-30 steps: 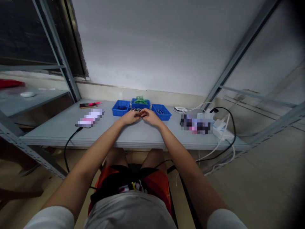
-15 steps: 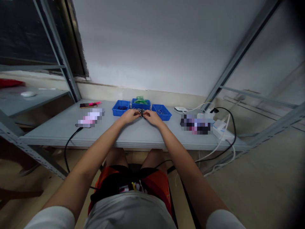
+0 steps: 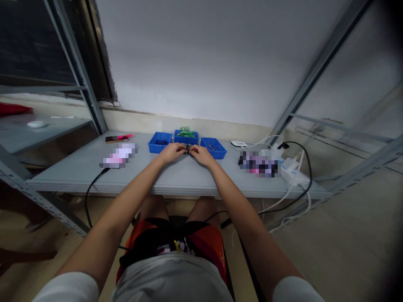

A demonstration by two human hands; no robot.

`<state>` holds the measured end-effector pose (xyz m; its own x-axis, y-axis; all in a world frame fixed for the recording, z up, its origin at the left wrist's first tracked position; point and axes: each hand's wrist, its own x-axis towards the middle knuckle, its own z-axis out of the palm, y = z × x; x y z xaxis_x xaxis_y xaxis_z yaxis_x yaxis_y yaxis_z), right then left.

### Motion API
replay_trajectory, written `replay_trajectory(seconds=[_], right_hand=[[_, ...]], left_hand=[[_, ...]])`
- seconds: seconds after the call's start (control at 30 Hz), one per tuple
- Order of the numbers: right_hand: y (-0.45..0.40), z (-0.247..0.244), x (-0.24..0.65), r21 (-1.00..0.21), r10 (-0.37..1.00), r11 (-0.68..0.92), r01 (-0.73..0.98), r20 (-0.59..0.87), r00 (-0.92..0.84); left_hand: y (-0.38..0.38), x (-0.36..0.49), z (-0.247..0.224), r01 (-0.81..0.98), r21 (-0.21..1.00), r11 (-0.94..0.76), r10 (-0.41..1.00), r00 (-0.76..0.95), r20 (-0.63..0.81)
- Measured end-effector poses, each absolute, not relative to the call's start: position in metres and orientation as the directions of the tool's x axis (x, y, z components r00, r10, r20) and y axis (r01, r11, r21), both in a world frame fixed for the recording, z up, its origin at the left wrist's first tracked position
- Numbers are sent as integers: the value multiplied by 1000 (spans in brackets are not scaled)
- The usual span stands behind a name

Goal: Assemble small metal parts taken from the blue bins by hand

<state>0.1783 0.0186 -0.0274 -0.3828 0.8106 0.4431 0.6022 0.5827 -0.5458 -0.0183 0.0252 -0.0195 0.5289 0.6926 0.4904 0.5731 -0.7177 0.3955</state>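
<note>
Both hands meet near the back middle of the grey table, at a cluster of small dark and silvery pieces. My left hand has its fingers closed at the left side of the cluster. From the right, my right hand pinches at the same spot. What exactly sits between the fingertips is too small to make out. Close around the hands stand a blue tray with dark bits, a blue tray with green packets and a blue tray with small dark pieces.
On the left lie a blurred-out phone-like device with a black cable, and a dark flat item with a pink pen-like object. At right are another blurred device, a white power strip and loose cables. Metal posts flank the table.
The fingertips have shifted very slightly over the small pieces. Arms, trays and devices keep their places.
</note>
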Motion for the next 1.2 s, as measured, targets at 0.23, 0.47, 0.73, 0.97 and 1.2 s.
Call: replay_trajectory(seconds=[0.23,0.47,0.73,0.97,1.2], right_hand=[[21,-29,179,-560,797,601,570,476,-373],[18,-29,176,-556,782,622,551,467,-413],[15,-26,175,-545,772,634,548,479,-417],[13,-23,174,-560,768,638,529,512,-384],[11,-24,172,-564,769,639,523,482,-420]], left_hand=[[28,-18,-22,545,405,-734,676,524,519],[23,-15,-20,492,392,-777,624,524,580],[18,-15,-17,493,491,-719,694,461,553],[24,-15,-22,522,449,-725,688,517,510],[23,-14,-23,523,413,-745,665,535,521]])
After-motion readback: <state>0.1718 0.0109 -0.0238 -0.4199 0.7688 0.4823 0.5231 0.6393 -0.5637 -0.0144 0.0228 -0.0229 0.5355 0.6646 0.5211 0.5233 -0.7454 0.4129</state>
